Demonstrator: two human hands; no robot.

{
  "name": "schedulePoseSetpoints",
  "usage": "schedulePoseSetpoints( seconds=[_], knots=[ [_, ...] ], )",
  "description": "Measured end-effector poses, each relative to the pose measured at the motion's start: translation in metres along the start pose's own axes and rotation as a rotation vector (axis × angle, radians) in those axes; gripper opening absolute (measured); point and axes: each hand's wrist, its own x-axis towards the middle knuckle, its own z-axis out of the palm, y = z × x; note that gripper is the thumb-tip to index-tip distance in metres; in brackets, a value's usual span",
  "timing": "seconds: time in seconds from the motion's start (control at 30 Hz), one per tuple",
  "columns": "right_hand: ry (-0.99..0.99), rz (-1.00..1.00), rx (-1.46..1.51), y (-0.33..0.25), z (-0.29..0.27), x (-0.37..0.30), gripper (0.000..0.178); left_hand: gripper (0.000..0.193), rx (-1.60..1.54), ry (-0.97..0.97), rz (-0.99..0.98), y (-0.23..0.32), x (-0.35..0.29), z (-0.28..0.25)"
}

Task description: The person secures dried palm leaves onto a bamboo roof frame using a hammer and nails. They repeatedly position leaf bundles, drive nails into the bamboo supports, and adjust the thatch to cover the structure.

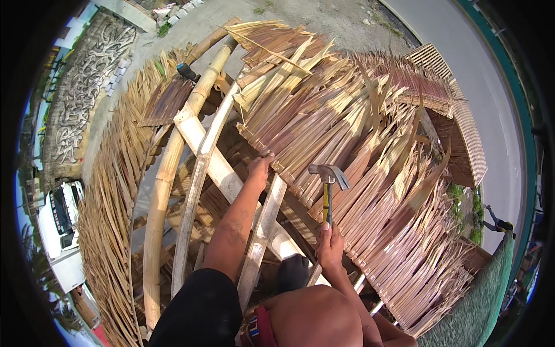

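Note:
My right hand (330,247) is wrapped round the handle of a claw hammer (328,173), its metal head raised over the edge of the thatch. Farther left, my left hand (260,170) reaches up to the lower edge of a dried palm-leaf thatch panel (306,124). Its fingers are closed at that stitched edge; whether a nail is among them is too small to tell. The panel lies slanting over the roof frame, overlapping other thatch (404,254) to the right. Below my left hand runs a pale wooden beam (222,176).
A thick bamboo pole (167,168) and narrower split bamboo strips (202,156) cross the frame, with open gaps between them. More thatch (110,196) slopes down on the left. A dark object with a teal end (186,72) sits by the pole. Beyond lie a road (491,98) and a white truck (60,231).

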Motion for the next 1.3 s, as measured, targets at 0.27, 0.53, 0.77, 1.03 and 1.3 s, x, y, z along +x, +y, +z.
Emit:
schedulePoseSetpoints(
  seconds=[0.27,0.53,0.77,1.03,1.3],
  knots=[
    [0.005,-0.029,-0.309,-0.048,-0.076,-0.052,0.051,0.019,0.076,-0.181,0.007,0.019,-0.049,-0.026],
    [-0.127,-0.278,-0.620,-0.142,-0.096,-0.023,0.049,0.039,0.935,0.557,0.976,0.095,-0.160,-0.226],
    [-0.261,-0.508,-0.843,-0.231,-0.075,-0.003,0.039,0.095,1.528,0.235,0.365,0.033,-0.296,-0.349],
    [-0.692,-0.801,-0.887,-0.280,0.032,0.028,0.036,0.087,1.317,0.433,0.088,0.004,-0.355,-0.363],
    [-0.656,-0.876,-0.653,-0.269,0.072,0.022,0.030,0.074,1.254,0.377,0.276,-0.016,-0.348,-0.341]
  ],
)
